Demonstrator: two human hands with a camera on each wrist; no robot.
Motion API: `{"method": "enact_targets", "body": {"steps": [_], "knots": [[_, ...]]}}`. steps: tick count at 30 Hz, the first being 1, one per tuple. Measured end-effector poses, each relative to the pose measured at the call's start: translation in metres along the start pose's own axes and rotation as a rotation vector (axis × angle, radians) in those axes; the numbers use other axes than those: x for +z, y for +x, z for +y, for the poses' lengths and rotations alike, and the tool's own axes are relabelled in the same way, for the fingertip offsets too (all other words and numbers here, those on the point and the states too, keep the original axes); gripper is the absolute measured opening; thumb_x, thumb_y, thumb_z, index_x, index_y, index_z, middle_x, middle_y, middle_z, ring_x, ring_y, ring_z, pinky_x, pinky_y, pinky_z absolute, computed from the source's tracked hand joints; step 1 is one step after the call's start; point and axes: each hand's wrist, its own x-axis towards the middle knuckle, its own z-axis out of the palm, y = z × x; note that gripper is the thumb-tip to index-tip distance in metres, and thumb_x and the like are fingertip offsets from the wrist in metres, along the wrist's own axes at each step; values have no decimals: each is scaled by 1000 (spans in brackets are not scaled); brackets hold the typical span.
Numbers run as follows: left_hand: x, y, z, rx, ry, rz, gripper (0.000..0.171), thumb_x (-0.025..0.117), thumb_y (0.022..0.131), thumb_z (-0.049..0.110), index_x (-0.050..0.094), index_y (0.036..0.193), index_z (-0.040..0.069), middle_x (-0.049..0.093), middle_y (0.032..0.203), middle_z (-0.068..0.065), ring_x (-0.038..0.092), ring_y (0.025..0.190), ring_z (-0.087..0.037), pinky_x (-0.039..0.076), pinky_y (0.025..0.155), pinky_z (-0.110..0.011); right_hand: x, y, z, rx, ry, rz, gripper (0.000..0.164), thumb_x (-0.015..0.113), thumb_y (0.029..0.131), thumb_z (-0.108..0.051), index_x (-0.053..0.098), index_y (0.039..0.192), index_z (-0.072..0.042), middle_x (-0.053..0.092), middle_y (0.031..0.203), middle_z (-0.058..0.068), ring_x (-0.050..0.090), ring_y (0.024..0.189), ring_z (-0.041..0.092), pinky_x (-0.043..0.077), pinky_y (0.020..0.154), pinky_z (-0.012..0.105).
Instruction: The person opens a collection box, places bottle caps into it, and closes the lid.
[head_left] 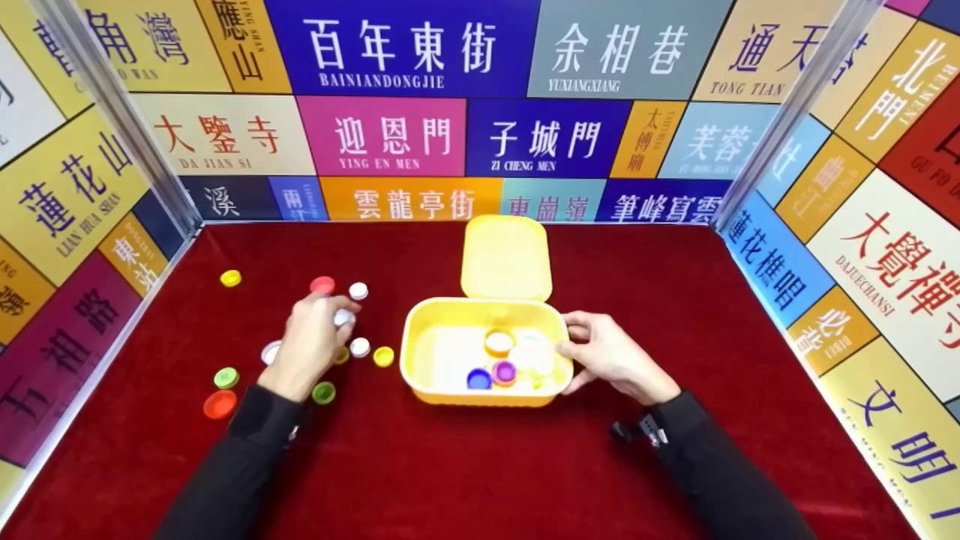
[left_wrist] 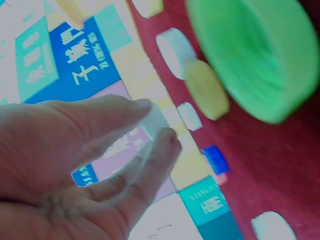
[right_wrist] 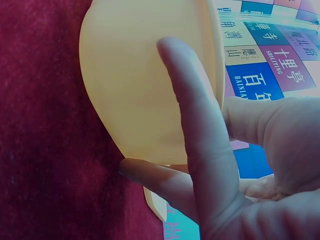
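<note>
My left hand (head_left: 311, 337) pinches a white bottle cap (left_wrist: 156, 121) between thumb and fingertips, over the scattered caps on the left. Around it lie a red cap (head_left: 322, 285), white caps (head_left: 360, 347), a yellow cap (head_left: 383, 356) and a green cap (head_left: 324, 392). With its thumb at the rim and fingers along the outer wall, my right hand (head_left: 611, 352) grips the right end of a yellow plastic box (head_left: 442, 397). Inside the box are a blue cap (head_left: 479, 379), a purple cap (head_left: 505, 372), an orange-rimmed cap (head_left: 499, 343) and other pale ones.
Behind the box lies its yellow lid (head_left: 506, 259). Farther left are an orange-red cap (head_left: 220, 404), a light green cap (head_left: 226, 377) and a lone yellow cap (head_left: 230, 278). Printed panels (head_left: 390, 139) wall in the dark red cloth (head_left: 465, 472) at the back and sides.
</note>
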Motion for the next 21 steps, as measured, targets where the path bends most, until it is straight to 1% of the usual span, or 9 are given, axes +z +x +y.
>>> {"method": "enact_targets", "body": {"steps": [2, 4, 6, 9, 13, 15, 18, 21], "knots": [[1, 0, 11, 23, -24, 16, 25, 79, 101, -3, 88, 124, 0, 81, 116, -26, 79, 104, -44, 71, 95, -58, 0, 1, 0, 3, -1, 0, 56, 65, 111, 3, 52, 165, 8, 71, 151, 35, 84, 105, 48, 75, 68, 48], [3, -1, 23, 68, -65, 27, 26, 82, 102, -1, 88, 126, 2, 79, 116, -25, 80, 104, -42, 73, 97, -55, 0, 1, 0, 4, -2, -3, 56, 65, 111, 3, 52, 166, 8, 71, 151, 35, 84, 106, 48, 75, 69, 49], [7, -3, 38, 125, -110, 36, 25, 85, 100, 0, 89, 125, 2, 77, 114, -24, 81, 101, -39, 75, 94, -52, 0, 1, 1, 7, -3, -2, 56, 65, 111, 2, 52, 165, 8, 71, 150, 35, 85, 105, 48, 75, 68, 48], [14, -9, 56, 240, -160, 25, 23, 88, 100, 0, 89, 123, 0, 78, 113, -22, 83, 99, -36, 76, 91, -47, 0, 1, 1, 8, -5, -3, 54, 65, 111, 2, 53, 164, 8, 71, 149, 35, 85, 104, 47, 75, 68, 48], [23, -18, 73, 376, -135, -23, 23, 88, 99, -1, 88, 122, 0, 78, 112, -19, 81, 97, -32, 75, 87, -42, -1, 1, 2, 6, -9, -7, 54, 65, 111, 2, 53, 164, 8, 71, 149, 35, 84, 105, 48, 75, 68, 48], [26, -22, 78, 421, -103, -51, 24, 88, 99, -2, 87, 122, 2, 77, 111, -18, 80, 97, -31, 74, 88, -41, -1, 1, 2, 4, -10, -8, 54, 65, 112, 2, 53, 164, 8, 71, 150, 35, 84, 105, 48, 75, 68, 48], [30, -27, 82, 461, -61, -90, 25, 89, 98, -3, 86, 122, 3, 76, 112, -16, 78, 99, -31, 72, 91, -41, -1, 1, 2, 0, -8, -7, 53, 64, 112, 1, 53, 163, 9, 71, 149, 36, 85, 104, 46, 75, 68, 48], [33, -30, 85, 470, -38, -122, 25, 88, 98, -3, 86, 122, 3, 75, 112, -15, 78, 99, -30, 72, 91, -41, -2, 1, 3, -3, -9, -7, 53, 64, 112, 1, 53, 163, 9, 71, 149, 36, 85, 102, 46, 75, 68, 47]]}}
